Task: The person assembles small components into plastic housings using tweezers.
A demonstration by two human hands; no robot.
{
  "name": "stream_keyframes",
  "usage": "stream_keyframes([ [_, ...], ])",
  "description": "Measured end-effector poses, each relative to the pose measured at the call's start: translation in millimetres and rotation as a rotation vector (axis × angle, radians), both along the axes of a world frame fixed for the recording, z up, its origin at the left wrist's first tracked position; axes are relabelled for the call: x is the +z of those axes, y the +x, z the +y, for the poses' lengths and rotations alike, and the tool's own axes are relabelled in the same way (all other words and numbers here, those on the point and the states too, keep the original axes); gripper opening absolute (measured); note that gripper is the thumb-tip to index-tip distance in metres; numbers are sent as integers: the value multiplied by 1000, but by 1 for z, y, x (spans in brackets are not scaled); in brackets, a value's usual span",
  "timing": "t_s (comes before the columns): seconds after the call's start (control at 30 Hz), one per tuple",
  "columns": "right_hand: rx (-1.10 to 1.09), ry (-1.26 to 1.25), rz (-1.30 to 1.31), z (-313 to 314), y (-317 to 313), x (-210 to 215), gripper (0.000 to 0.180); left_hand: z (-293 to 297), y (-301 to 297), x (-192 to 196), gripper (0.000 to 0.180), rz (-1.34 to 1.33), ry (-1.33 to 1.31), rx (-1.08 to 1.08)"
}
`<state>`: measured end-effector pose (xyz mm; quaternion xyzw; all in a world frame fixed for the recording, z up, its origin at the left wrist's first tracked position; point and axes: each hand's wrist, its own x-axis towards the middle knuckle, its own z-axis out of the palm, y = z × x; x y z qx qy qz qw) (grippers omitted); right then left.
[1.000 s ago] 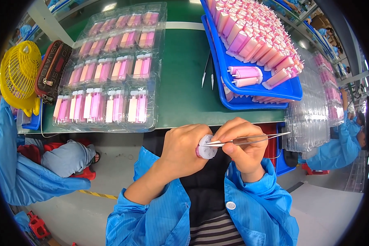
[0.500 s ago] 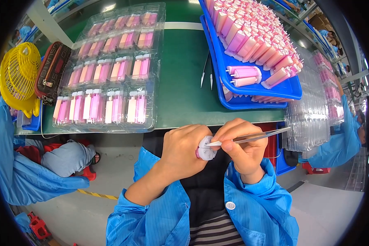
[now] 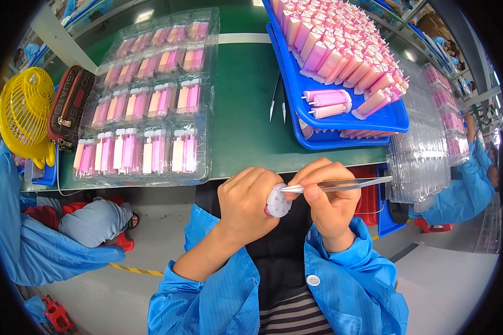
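My left hand [image 3: 245, 202] is closed around a small pink piece, and its round white ribbed end [image 3: 278, 202] faces right out of the fist. Most of its body is hidden in the palm. Between the thumb and fingers of my right hand [image 3: 328, 196] is a pair of silver tweezers [image 3: 363, 182], held nearly level. The pale tips meet the upper edge of the white end. Both hands are in front of the green table's [image 3: 246, 134] near edge.
Left on the table lies a clear plastic tray [image 3: 207, 159] with rows of pink and cream pieces. A blue tray [image 3: 394, 118] at right holds many more, stacked on another. A dark two-tipped tool [image 3: 284, 113], yellow fan [image 3: 28, 114], pouch [image 3: 71, 106] and clear trays [image 3: 413, 173] stand around.
The white end has turned slightly in my left hand, and the tweezer tips have shifted a little left and up on it. The whole view has tilted slightly.
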<state>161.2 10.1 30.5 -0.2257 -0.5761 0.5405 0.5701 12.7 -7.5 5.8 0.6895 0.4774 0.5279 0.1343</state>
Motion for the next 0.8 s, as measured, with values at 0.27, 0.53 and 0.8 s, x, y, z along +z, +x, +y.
stream_keyframes([
  [0.27,19,6,-28,0,-1,2,9,1,-1,2,19,25,13,13],
  [0.53,29,1,11,1,-3,0,8,2,-3,2,19,52,18,18],
  [0.8,52,-5,5,4,-1,-4,7,3,-4,0,20,54,18,25],
])
